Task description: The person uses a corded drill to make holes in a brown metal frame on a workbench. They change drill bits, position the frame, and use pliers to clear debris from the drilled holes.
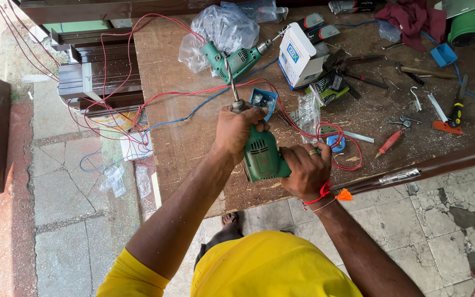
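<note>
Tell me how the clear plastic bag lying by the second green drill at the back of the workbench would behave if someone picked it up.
The clear plastic bag looks thin and crumpled, so it would probably be floppy and very light. It lies partly over the second green drill, so it might drag or snag on the drill as it lifts. Its glossy film is likely slippery to pinch.

The left hand (236, 127) grips the front of a green drill (261, 157), near its long twisted bit (231, 82). The right hand (306, 171) holds the back of the drill. A second green drill (236, 59) lies on the wooden table (182, 137), among red wires (155, 102) and a small blue box (263, 99).
</note>
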Demonstrator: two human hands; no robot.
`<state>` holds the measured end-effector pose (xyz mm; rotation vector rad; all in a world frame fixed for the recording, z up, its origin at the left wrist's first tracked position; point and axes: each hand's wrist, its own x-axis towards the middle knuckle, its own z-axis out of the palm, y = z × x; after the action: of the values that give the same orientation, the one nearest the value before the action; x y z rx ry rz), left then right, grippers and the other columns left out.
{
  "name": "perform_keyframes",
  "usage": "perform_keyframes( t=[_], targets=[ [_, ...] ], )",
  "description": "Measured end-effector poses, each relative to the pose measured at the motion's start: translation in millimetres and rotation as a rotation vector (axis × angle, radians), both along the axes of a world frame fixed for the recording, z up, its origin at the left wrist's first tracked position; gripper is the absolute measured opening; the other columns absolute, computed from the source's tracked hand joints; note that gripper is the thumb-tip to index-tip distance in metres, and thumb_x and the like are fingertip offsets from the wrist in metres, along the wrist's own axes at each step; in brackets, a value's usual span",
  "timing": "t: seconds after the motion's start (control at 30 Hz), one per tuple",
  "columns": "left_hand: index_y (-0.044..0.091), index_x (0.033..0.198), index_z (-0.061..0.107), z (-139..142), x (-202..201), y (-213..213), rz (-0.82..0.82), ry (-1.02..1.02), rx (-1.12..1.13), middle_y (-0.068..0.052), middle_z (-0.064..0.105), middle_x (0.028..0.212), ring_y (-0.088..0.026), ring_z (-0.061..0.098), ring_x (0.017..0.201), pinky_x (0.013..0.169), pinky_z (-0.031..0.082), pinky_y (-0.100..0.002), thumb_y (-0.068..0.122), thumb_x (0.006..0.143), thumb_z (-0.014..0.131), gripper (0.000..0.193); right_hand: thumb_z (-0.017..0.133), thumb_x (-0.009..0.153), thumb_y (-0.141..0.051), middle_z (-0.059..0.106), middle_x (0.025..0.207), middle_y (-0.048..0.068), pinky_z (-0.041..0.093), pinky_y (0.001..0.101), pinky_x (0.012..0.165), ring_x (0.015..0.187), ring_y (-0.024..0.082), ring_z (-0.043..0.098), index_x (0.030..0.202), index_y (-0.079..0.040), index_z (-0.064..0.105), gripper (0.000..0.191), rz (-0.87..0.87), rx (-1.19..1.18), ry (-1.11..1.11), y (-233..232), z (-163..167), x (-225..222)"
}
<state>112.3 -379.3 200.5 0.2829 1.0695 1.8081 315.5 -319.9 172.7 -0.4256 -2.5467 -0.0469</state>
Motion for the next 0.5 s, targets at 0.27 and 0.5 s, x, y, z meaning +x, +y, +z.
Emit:
perform_keyframes(
  t=[0.27,0.5],
  targets=[
    [0.003,0.076,0.06,-24,23,17,0.045,-0.221,-0.143,-0.01,0.06,0.063,-0.024,0.063,0.06,0.059,0.053,-0.037,0.006,0.082,0.076,0.017,0.081,0.067,-0.027,0.062,0.131,0.017,0.036,0.0523,0.101,0.11,0.033,0.065,0.139,-0.003,0.054,0.08,0.02,-0.048,-0.06,6,8,27],
    [0.004,0.11,0.062,23,118,27,-0.344,-0.311,0.007,-0.009,0.067,0.096,-0.025,0.065,0.096,0.091,0.055,-0.04,0.016,0.092,0.065,0.022,0.08,0.088,-0.021,0.05,0.152,0.024,0.053,0.0492,0.11,0.129,0.039,0.062,0.158,-0.014,0.036,0.084,0.046,-0.543,0.31,-15,21,130]
  ],
)
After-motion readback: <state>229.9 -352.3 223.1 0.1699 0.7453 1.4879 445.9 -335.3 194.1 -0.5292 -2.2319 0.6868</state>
